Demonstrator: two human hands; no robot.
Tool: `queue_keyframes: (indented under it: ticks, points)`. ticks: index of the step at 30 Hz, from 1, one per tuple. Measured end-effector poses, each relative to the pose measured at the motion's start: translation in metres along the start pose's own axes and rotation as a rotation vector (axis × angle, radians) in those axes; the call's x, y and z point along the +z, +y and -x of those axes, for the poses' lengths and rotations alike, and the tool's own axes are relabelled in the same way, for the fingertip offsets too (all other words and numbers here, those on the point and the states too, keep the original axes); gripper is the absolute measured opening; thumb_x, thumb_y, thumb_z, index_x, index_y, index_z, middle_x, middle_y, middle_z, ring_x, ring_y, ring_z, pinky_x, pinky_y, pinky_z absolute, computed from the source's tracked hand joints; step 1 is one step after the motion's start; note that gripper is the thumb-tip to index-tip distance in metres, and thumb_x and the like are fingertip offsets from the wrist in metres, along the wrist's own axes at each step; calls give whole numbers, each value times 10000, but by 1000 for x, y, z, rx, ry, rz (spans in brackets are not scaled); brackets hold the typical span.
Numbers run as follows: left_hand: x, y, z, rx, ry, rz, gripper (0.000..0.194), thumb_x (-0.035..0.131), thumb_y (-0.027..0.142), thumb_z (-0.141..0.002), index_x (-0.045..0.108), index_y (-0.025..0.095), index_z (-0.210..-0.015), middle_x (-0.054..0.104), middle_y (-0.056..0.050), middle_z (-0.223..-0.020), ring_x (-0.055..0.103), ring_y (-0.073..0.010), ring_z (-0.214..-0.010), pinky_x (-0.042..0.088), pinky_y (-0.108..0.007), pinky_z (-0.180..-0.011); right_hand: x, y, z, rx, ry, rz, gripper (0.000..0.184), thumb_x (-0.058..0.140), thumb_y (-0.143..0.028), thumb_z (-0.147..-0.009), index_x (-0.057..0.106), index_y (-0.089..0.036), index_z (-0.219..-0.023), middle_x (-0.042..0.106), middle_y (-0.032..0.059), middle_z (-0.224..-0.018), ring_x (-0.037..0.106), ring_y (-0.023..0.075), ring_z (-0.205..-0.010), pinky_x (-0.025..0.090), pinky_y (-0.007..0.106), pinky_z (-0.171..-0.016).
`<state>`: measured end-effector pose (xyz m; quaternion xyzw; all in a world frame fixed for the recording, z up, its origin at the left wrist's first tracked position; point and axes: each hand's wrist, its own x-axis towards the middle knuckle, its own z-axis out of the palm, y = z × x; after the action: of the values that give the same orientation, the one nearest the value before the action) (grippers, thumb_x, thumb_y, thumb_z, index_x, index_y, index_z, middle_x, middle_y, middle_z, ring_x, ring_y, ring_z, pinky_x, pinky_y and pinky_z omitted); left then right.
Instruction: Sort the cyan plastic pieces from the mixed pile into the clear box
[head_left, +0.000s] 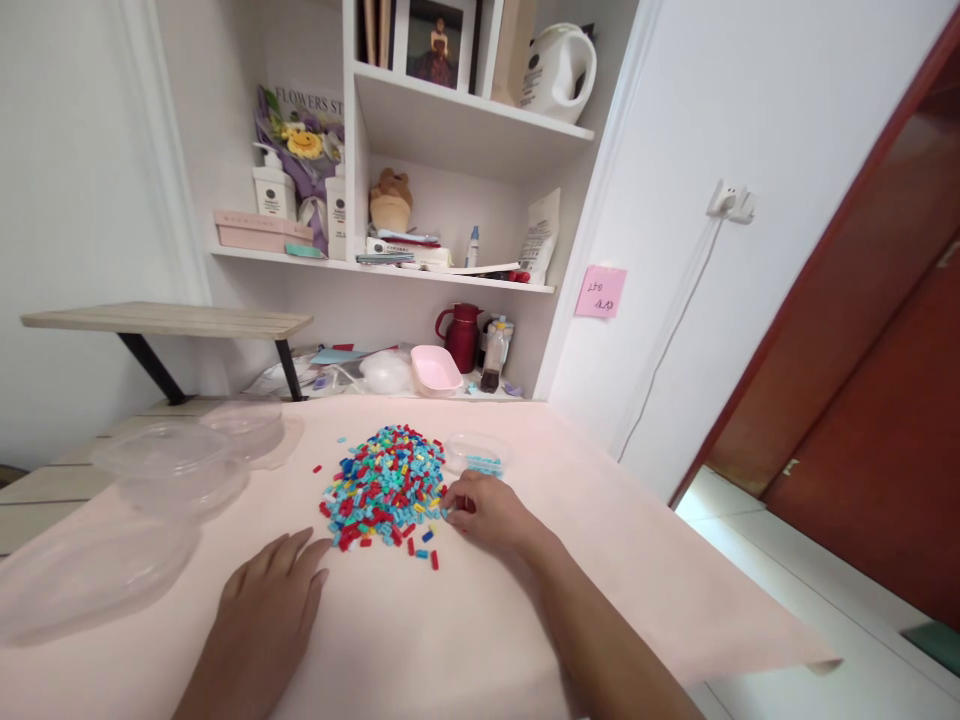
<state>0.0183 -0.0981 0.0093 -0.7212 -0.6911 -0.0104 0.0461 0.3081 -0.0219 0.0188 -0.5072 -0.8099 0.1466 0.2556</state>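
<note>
Bending at the right edge of the pile of bricks (386, 480), the right hand (484, 507) has its fingers curled in toward the thumb, though I can't tell whether a piece is pinched there! The left hand (266, 605) lies palm down at the near left, fingers stretched and grasping nothing. Just beyond the right hand, a clear box (457, 445) holds light-blue pieces (484, 466). These bricks look feather-light, stiff and smooth, hardly fragile but apt to skid on the desk (420, 650); best grip, fingertips across the long sides!
</note>
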Motion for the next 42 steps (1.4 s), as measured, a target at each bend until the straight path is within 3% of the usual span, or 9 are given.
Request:
queue_keyframes:
  ticks: [8, 10, 14, 18, 22, 29, 34, 42]
  points:
    - [5, 0, 0, 7, 42, 23, 470, 279, 257, -970, 550, 278, -1354, 507, -45, -1484, 433, -238, -1383, 340, -440, -1120, -3, -1, -2, 20, 68, -33, 214, 612, -192, -748, 736, -251, -912, 648, -26, -733, 551, 126, -651, 363, 227, -622]
    - [6, 0, 0, 6, 49, 25, 465, 289, 256, -969, 552, 279, -1352, 509, -46, -1483, 434, -238, -1381, 336, -441, -1122, -4, 4, -5, 81, 204, -68, 224, 581, -233, -796, 734, -258, -958, 607, -39, -645, 537, 128, -606, 364, 233, -613]
    - [7, 1, -2, 3, 46, 18, 468, 287, 260, -972, 539, 281, -1365, 503, -43, -1489, 432, -239, -1383, 334, -439, -1121, -13, 21, -12, 319, 609, -110, 320, 534, -379, -869, 719, -239, -1089, 550, -33, -591, 525, 152, -574, 373, 253, -594]
    - [6, 1, -2, -2, 35, 5, 471, 281, 260, -973, 531, 280, -1372, 493, -41, -1498, 425, -235, -1389, 331, -433, -1123, -21, 34, -13, 383, 713, -166, 461, 507, -472, -890, 673, -202, -1225, 540, -30, -579, 526, 167, -563, 387, 267, -587]
    - [4, 2, -2, -7, 25, 2, 470, 281, 268, -973, 533, 288, -1369, 491, -37, -1499, 420, -234, -1395, 331, -434, -1125, -16, 28, -10, 227, 666, -297, 436, 456, -477, -925, 715, -195, -1132, 554, -19, -594, 506, 153, -555, 393, 260, -570]
    - [7, 4, -1, -2, 73, 62, 448, 328, 264, -956, 571, 296, -1331, 523, -37, -1473, 443, -241, -1376, 343, -456, -1120, -2, 13, -8, -65, 360, -198, 194, 576, -293, -884, 758, -227, -905, 692, 20, -804, 589, 148, -680, 433, 261, -662]
    - [5, 5, 0, -14, 69, 83, 449, 330, 267, -954, 568, 295, -1334, 519, -41, -1476, 440, -244, -1378, 344, -459, -1116, 2, 16, -8, -137, 219, -125, 195, 630, -131, -798, 768, -254, -860, 676, 26, -870, 618, 165, -808, 464, 277, -753]
    - [6, 3, 2, -9, 52, 39, 470, 287, 272, -967, 547, 287, -1357, 504, -39, -1489, 432, -244, -1384, 336, -454, -1119, 7, 8, -6, -197, 117, -58, 173, 711, -139, -749, 766, -240, -877, 699, 33, -872, 626, 193, -870, 460, 326, -852]
